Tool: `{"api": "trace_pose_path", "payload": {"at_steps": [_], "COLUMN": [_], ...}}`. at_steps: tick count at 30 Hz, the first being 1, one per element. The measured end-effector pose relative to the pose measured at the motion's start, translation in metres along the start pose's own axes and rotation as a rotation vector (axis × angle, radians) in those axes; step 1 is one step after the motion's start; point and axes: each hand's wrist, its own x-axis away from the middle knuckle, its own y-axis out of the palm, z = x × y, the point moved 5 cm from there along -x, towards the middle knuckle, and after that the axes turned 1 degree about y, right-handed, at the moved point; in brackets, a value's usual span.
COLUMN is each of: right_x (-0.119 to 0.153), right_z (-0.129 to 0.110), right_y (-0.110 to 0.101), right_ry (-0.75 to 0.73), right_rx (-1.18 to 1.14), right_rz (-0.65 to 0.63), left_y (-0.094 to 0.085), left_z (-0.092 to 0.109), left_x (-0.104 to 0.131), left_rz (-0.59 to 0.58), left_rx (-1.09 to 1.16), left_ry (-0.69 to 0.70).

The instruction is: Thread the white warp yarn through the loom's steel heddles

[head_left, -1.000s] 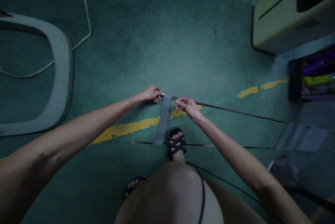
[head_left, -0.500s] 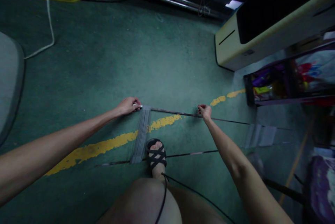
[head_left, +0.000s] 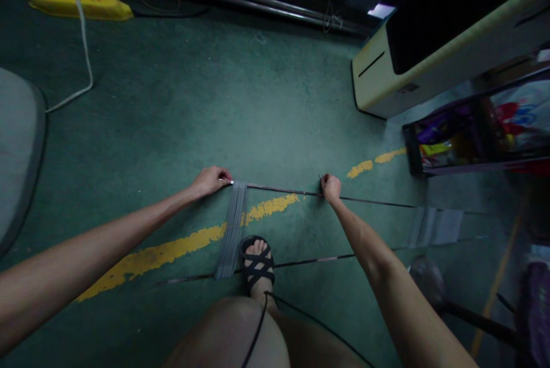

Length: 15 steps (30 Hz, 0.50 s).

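My left hand (head_left: 212,180) is closed in a pinch on a small white piece (head_left: 231,182) at the upper end of a bundle of grey strips (head_left: 232,230). The bundle lies across two thin dark lines on the floor: an upper line (head_left: 279,189) and a lower line (head_left: 318,260). Over the upper line, to the right, my right hand (head_left: 330,187) is closed. A short, thin dark tip pokes out above its fingers; what they hold is too small to make out. A sandalled foot (head_left: 258,265) stands beside the bundle, over the lower line.
Another grey strip bundle (head_left: 433,226) lies to the right. A yellow power strip (head_left: 77,2) with a white cable sits at upper left. A cream-coloured cabinet (head_left: 378,81) and an open box of packets (head_left: 412,150) stand at right. Worn yellow paint (head_left: 172,247) crosses the green floor.
My right hand has shifted slightly left along the upper line, and its fingers have turned. My left hand stays at the bundle's end. The whole view has moved a little.
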Motion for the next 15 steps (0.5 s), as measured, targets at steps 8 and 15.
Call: {"api": "trace_pose_path", "payload": {"at_steps": [8,15], "right_x": [-0.005,-0.020], "right_z": [-0.006,-0.013], "right_y": [-0.005,0.001], "right_ry": [-0.100,-0.109], "right_rx": [0.110,0.169], "right_rz": [-0.030,-0.095], "left_y": [0.002,-0.003], "left_z": [-0.004,0.011], "left_x": [-0.005,-0.001], "left_rz": [-0.025,-0.010], "left_rx": [0.002,-0.179], "left_ry": [0.016,0.096]}}
